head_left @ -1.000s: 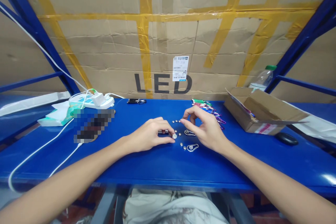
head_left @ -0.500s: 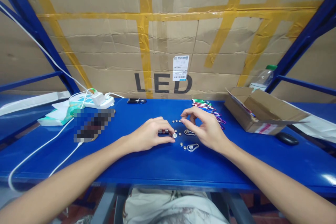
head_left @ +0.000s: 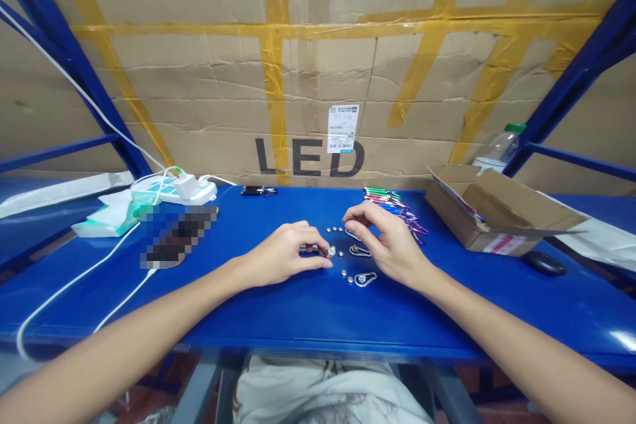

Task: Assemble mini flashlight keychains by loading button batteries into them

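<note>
Fingers (head_left: pixel 314 238) of the left hand (head_left: pixel 283 255) pinch a small silver tube (head_left: pixel 331 252) low over the worktop (head_left: pixel 278 318), between the two hands. Its long axis runs left to right, roughly parallel to the front edge, with the round end facing right. Thumb and forefinger of the right hand (head_left: pixel 390 242) curl close together beside a silver clip (head_left: pixel 352 234); whether they grip anything cannot be told. Small metal discs (head_left: pixel 341 254) lie between the hands, with two more silver clips (head_left: pixel 364 279) under the right palm's side. A wide blue strip separates both hands from the front edge, and another stretch separates the left hand from the pixelated object (head_left: pixel 179 238). At right stands an open cardboard box (head_left: pixel 497 212), flaps outward, with something coloured partly visible inside; a green-capped bottle (head_left: pixel 497 147) stands behind it.
</note>
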Tool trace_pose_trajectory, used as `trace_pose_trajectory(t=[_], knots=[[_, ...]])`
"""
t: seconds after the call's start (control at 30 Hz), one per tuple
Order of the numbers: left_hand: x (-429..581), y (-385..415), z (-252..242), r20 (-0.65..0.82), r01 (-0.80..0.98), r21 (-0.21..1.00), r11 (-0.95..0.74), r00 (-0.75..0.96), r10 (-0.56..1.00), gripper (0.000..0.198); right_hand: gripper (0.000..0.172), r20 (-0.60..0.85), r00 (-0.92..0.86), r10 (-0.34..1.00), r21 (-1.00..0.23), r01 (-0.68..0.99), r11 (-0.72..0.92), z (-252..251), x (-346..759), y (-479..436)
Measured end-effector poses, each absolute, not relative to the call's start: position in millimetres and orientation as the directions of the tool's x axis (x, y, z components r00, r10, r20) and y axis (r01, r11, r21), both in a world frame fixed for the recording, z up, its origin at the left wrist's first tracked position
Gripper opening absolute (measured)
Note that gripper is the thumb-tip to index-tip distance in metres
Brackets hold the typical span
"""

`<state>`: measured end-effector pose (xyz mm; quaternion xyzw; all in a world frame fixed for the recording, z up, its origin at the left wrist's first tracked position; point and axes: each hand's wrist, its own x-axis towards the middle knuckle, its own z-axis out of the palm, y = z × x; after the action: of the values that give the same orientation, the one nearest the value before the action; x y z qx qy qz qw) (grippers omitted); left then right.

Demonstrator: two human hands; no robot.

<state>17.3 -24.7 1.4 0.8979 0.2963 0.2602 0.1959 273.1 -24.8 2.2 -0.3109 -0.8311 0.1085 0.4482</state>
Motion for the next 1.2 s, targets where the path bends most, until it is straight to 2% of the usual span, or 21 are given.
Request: trace_pose_trajectory(t=[0.2,0.3,0.4,0.63,0.8,1.1,1.2], knots=[[17.5,-24.9,1.9,0.350,0.421,0.512,-0.749,0.694,0.629,0.018,0.014,0.661,-0.476,0.580,-0.442,0.378,0.813,4.7,272.0,-28.1],[17.5,-25.3,2.9,0.350,0.431,0.506,-0.747,0.689,0.635,0.014,0.013,0.634,-0.479,0.608,-0.475,0.378,0.794,4.4,272.0,-30.0],[17.7,-25.6,4.2,0.350,0.437,0.502,-0.746,0.686,0.638,0.014,0.012,0.616,-0.483,0.623,-0.497,0.376,0.782,4.0,272.0,-30.5],[17.8,-25.1,4.8,0.336,0.449,0.533,-0.718,0.666,0.666,0.015,0.014,0.606,-0.576,0.550,-0.446,0.327,0.833,4.8,272.8,-29.3],[17.5,-24.6,3.6,0.332,0.441,0.547,-0.711,0.666,0.668,0.015,0.010,0.562,-0.599,0.570,-0.476,0.328,0.816,2.9,273.7,-29.7],[17.8,-24.7,3.6,0.328,0.443,0.556,-0.703,0.661,0.675,0.015,0.016,0.537,-0.648,0.540,-0.487,0.284,0.826,0.2,272.9,-27.4],[18.0,-24.7,3.5,0.326,0.442,0.555,-0.705,0.664,0.673,0.015,0.013,0.514,-0.659,0.549,-0.496,0.294,0.817,0.3,272.4,-28.2]])
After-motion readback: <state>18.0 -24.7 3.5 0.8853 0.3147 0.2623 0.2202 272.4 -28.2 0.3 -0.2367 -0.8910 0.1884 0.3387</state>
